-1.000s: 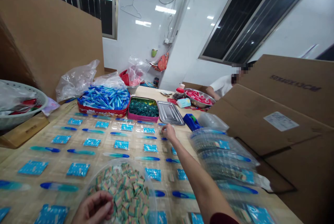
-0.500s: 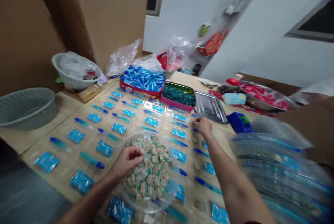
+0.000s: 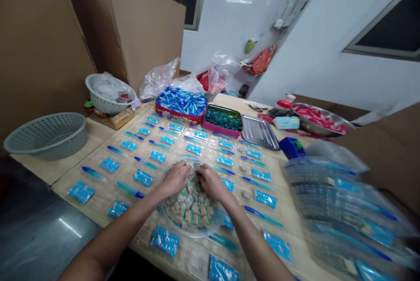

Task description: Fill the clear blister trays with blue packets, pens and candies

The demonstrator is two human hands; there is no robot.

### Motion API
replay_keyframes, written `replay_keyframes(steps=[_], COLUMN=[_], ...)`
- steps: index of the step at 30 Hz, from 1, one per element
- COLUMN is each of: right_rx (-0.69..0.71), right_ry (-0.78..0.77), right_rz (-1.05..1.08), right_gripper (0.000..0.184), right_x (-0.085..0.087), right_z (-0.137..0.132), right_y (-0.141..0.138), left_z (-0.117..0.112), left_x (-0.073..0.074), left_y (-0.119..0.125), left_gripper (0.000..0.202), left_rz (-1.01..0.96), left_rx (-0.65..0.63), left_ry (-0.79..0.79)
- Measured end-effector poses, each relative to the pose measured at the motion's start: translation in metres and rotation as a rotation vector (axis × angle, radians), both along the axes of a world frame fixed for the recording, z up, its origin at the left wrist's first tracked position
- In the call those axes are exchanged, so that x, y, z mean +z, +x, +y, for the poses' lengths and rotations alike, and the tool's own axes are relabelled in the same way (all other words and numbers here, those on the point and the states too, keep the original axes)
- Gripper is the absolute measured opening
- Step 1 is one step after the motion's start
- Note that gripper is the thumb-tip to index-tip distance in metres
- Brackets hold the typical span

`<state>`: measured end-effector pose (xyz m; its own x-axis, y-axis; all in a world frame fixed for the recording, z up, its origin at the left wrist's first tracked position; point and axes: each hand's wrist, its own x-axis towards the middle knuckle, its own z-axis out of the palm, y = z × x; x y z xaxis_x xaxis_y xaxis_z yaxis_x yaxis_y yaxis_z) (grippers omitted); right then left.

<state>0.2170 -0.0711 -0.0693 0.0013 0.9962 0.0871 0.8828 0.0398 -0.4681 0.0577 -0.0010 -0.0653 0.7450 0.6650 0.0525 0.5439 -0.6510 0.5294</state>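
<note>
A clear plastic bowl (image 3: 193, 226) of rainbow-striped cube candies (image 3: 190, 206) sits on the table among rows of small items. My left hand (image 3: 175, 179) and my right hand (image 3: 211, 182) both rest on the candy pile from opposite sides, close together. Their fingers are curled and partly buried, so any candy inside them is hidden. Around the bowl lie blue printed sachets (image 3: 143, 178) and blue-tipped plastic sticks (image 3: 130, 189) in clear wrappers.
At the back stand a red tin of blue sticks (image 3: 179, 115), a pink tin of green-blue candies (image 3: 222, 119) and a steel tray (image 3: 259, 132). Stacked clear bags (image 3: 341, 202) lie at right. A grey basket (image 3: 47, 136) stands at left.
My right hand has come back from the sachets near the steel tray to the bowl. My left hand has moved onto the candies. The view has swung left, showing more table and the grey basket.
</note>
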Motion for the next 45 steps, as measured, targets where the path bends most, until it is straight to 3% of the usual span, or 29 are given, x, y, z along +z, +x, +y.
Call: replay_keyframes(steps=[5, 10, 17, 21, 26, 30, 33, 40, 45], right_rx=[-0.044, -0.084, -0.147, -0.192, -0.16, -0.059, -0.02, -0.093, -0.117], right_ry=[0.077, 0.096, 0.083, 0.105, 0.122, -0.015, -0.092, -0.016, 0.01], right_rz=[-0.038, -0.009, 0.099, 0.169, 0.561, 0.952, 1.018, 0.91, 0.976], right_gripper=[0.026, 0.023, 0.018, 0.016, 0.007, 0.016, 0.018, 0.013, 0.017], right_x=[-0.014, -0.013, -0.014, -0.014, -0.011, -0.006, -0.007, -0.022, -0.018], right_z=[0.0, -0.006, -0.01, -0.009, -0.014, -0.019, -0.02, -0.019, -0.025], right_y=[-0.008, -0.011, -0.021, -0.021, -0.018, -0.022, -0.026, -0.03, -0.033], left_z=[0.005, 0.006, 0.005, 0.003, -0.003, -0.01, -0.015, -0.023, -0.032], left_x=[-0.004, -0.006, -0.005, -0.009, -0.017, -0.017, -0.017, -0.011, -0.01], left_y=[0.005, 0.001, -0.005, -0.009, -0.017, -0.02, -0.02, -0.019, -0.026], left_gripper=[0.033, 0.026, 0.014, 0.006, 0.011, 0.017, 0.019, 0.024, 0.02], left_rz=[0.046, -0.03, -0.233, -0.394, -0.591, -0.704, -0.723, -0.708, -0.651], left_rx=[-0.017, 0.035, 0.13, 0.223, 0.313, 0.351, 0.346, 0.293, 0.325], left_ry=[-0.04, -0.064, -0.196, -0.368, -0.663, -0.798, -0.868, -0.876, -0.79])
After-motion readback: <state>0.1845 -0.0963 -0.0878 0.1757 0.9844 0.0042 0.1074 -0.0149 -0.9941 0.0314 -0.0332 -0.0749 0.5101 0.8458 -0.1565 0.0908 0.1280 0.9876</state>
